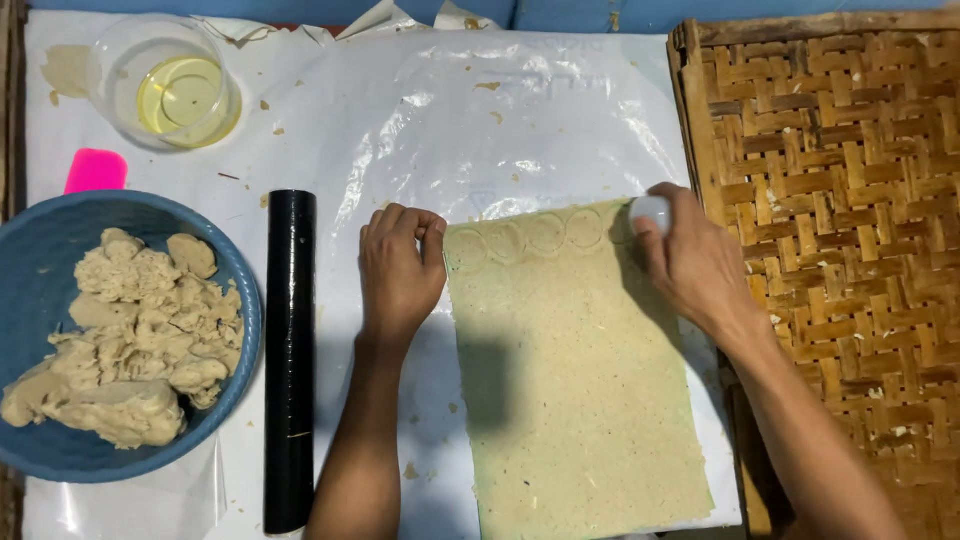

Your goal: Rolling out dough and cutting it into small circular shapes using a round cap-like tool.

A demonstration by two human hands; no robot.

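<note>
Head view:
- No package, label or sign shows; the only bright marker is a flat pink scraper (96, 170) with rounded corners, at the far left beside the bowl of oil (165, 82).
- That bowl is clear, with a pool of yellow oil in it.
- A dough sheet (575, 385), pale tan, speckled and rolled flat into a rectangle, lies on white plastic sheeting (400, 130) right of centre; its near edge is cut off by the frame.
- Along its far edge runs a row of pressed circles (545, 235).
- The right hand (695, 265) has its fingers curled around a small white round cutter (650, 212), pressing it on the sheet's far right corner; the cutter is mostly hidden.
- The left hand (400, 265) rests at the sheet's far left corner, fingers curled under, pinching nothing.
- A black rolling pin (290, 360), smooth and glossy, lies left of that hand.
- A blue bowl (40, 270) at the left holds lumpy dough (140, 335).
- A woven bamboo tray (840, 230) fills the right side, partly cut off.
</note>
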